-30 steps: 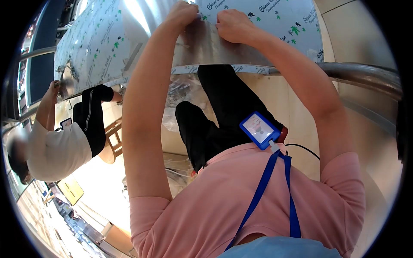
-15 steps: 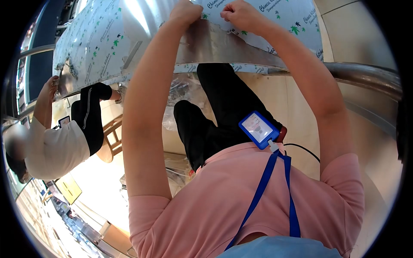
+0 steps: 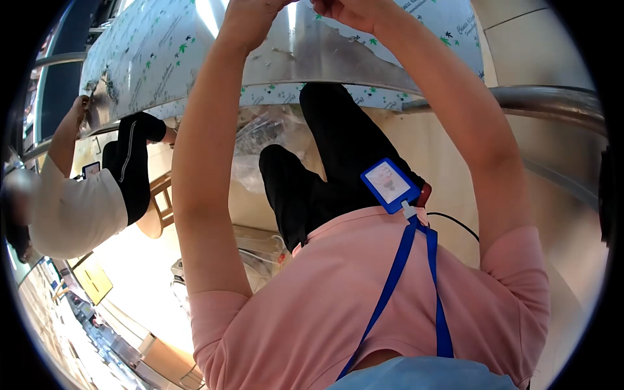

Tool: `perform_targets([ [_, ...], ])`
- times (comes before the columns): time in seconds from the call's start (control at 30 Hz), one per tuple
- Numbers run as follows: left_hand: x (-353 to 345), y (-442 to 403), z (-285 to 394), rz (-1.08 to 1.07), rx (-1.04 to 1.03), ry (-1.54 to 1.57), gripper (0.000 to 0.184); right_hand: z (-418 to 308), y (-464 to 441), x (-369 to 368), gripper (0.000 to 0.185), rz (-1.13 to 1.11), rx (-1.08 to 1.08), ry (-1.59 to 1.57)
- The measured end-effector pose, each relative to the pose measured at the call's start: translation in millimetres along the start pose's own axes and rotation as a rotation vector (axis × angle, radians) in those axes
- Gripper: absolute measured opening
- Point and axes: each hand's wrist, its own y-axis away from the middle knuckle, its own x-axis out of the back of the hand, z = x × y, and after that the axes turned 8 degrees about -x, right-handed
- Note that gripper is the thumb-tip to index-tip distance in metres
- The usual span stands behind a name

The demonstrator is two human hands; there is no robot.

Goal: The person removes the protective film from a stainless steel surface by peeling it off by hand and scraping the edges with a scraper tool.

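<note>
A stainless steel panel lies in front of me. Its bare metal shows in the middle, bordered by a torn edge of pale blue protective film printed with green leaves and lettering. At the top edge of the view my left hand is closed over the panel, its fingertips partly cut off. My right hand is close beside it, fingers curled in a pinch at the film's torn edge. The film between the two hands is mostly out of frame.
A metal rail runs along the panel's near side at the right. On the left a co-worker in a white shirt sits with a hand at the panel's corner. Clear plastic wrapping lies beneath, near a wooden stool.
Both my hands have moved farther away, toward the top edge, and more bare metal shows in the middle of the panel. The view has shifted slightly.
</note>
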Motion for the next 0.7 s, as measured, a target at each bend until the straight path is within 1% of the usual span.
perform_targets([
  [0.1, -5.5, 7.3, -9.8, 0.133, -0.054, 0.184, 0.018, 9.2, 4.9, -12.6, 0.008, 0.057, 0.017, -0.098],
  [0.2, -4.2, 14.2, -27.5, 0.178, -0.041, 0.115, 0.015, 17.2, 6.6, 4.6, 0.011, 0.060, 0.034, 0.041],
  [0.3, 7.9, 22.3, -31.8, 0.279, -0.006, -0.306, 0.017, 7.1, 29.6, 23.0, 0.019, 0.393, 0.062, 1.182],
  [0.33, 12.7, 25.5, -35.5, 0.345, -0.016, -0.470, 0.022, 9.4, 32.2, 33.1, 0.021, 0.419, 0.079, 1.377],
  [0.4, 28.6, 28.1, -44.3, 0.357, -0.075, -0.820, 0.023, 22.1, 32.2, 52.2, 0.025, 0.468, 0.112, 1.763],
  [0.43, 35.9, 28.5, -48.4, 0.359, -0.106, -0.998, 0.024, 27.2, 31.2, 57.8, 0.025, 0.475, 0.144, 1.795],
  [0.47, 42.1, 29.4, -53.1, 0.317, -0.114, -1.188, 0.026, 32.0, 30.1, 63.6, 0.025, 0.481, 0.176, 1.826],
  [0.5, 44.6, 31.9, -53.0, 0.308, -0.163, -1.216, 0.025, 35.4, 29.4, 67.2, 0.025, 0.486, 0.207, 1.855],
  [0.57, 48.7, 38.5, -53.3, 0.287, -0.258, -1.272, 0.024, 36.5, 22.9, 75.9, 0.023, 0.452, 0.202, 1.849],
  [0.67, 62.6, 36.7, -62.4, 0.273, -0.249, -1.118, 0.021, 32.6, 23.0, 75.8, 0.022, 0.441, 0.141, 1.827],
  [0.7, 63.2, 38.2, -61.3, 0.260, -0.216, -1.148, 0.019, 31.0, 23.7, 75.4, 0.022, 0.442, 0.110, 1.818],
])
